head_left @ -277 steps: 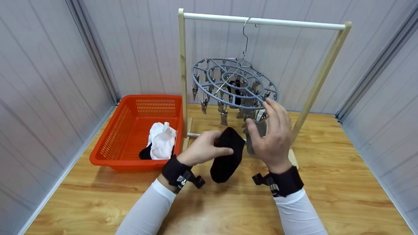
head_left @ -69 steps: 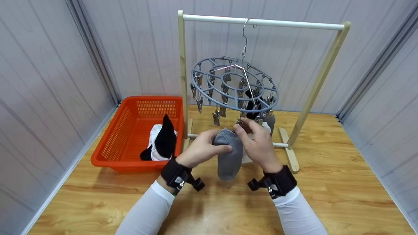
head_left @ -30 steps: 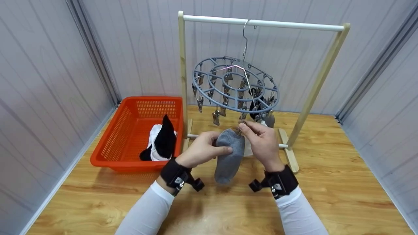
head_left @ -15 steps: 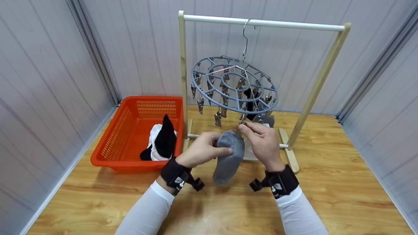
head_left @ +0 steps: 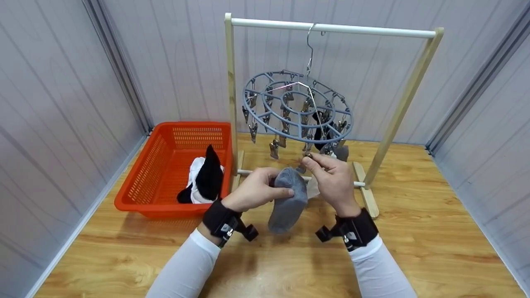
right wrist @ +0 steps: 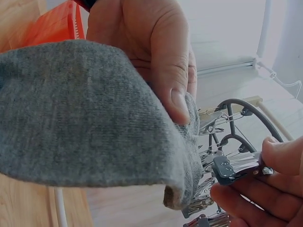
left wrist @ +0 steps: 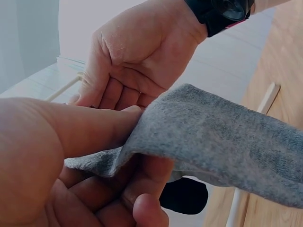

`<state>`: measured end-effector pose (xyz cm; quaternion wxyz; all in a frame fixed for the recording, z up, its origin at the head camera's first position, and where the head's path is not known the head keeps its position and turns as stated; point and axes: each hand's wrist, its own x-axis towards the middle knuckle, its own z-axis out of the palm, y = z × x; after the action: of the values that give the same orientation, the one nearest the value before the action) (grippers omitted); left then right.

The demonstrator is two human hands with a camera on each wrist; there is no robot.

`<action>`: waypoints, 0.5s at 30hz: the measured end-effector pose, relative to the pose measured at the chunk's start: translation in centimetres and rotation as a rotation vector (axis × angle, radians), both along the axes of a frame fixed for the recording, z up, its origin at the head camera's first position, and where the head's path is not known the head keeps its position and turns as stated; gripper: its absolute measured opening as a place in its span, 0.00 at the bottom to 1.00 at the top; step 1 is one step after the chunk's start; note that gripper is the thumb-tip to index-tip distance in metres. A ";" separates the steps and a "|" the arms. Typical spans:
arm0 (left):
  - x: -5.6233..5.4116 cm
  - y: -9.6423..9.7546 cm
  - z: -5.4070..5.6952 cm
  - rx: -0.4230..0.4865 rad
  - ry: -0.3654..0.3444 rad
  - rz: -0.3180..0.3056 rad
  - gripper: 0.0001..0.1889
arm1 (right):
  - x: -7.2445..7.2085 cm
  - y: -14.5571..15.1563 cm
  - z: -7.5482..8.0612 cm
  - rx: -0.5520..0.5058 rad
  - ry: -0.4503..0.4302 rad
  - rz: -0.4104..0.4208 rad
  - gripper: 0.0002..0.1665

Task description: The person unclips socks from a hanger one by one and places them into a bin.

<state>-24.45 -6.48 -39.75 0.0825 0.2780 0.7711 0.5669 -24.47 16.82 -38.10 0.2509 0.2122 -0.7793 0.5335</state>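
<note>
Black sock [head_left: 210, 178] is sitting in the orange basket [head_left: 165, 209] now, and compared with about nine seconds ago the left hand [head_left: 258, 190] has a grey sock [head_left: 290, 203] instead of a black one. So, from the left: basket first, with that black sock lying against some white fabric [head_left: 196, 174]. Next up, the left hand's got the grey sock pinched between thumb and fingers, long end dangling down. Right hand [head_left: 335, 182] is just beside it, pinching a metal clip [right wrist: 234, 168]; the right wrist view shows clip and sock apart. Above them hangs the round hanger [head_left: 299, 124], tilted, more clips dangling, plus a black piece [head_left: 321, 130] toward its right side. Rightmost is the rack's wooden post [head_left: 407, 99].
</note>
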 end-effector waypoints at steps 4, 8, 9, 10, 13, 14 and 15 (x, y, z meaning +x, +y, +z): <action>0.0 0.0 0.0 0.001 -0.002 -0.008 0.10 | 0.0 -0.1 -0.1 0.014 0.015 -0.026 0.12; -0.1 0.0 0.0 -0.001 0.001 -0.013 0.10 | -0.1 -0.2 -0.1 0.032 0.011 -0.041 0.13; -0.1 0.0 0.0 -0.003 0.003 -0.013 0.10 | -0.1 -0.2 -0.1 0.033 0.009 -0.043 0.13; -0.1 0.0 0.0 -0.005 0.004 -0.013 0.11 | -0.1 -0.3 -0.1 0.032 0.005 -0.042 0.13; -0.1 -0.1 0.1 -0.006 0.003 -0.014 0.11 | 0.0 -0.3 0.0 0.029 0.004 -0.043 0.11; -0.1 -0.1 0.1 -0.007 0.003 -0.013 0.11 | 0.0 -0.4 0.1 0.030 0.011 -0.046 0.11; -0.1 -0.1 0.1 -0.008 0.002 -0.013 0.11 | 0.0 -0.4 0.1 0.035 0.028 -0.052 0.12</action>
<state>-24.57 -6.62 -39.70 0.0867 0.2830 0.7717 0.5630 -24.46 16.45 -38.04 0.2718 0.2039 -0.7902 0.5100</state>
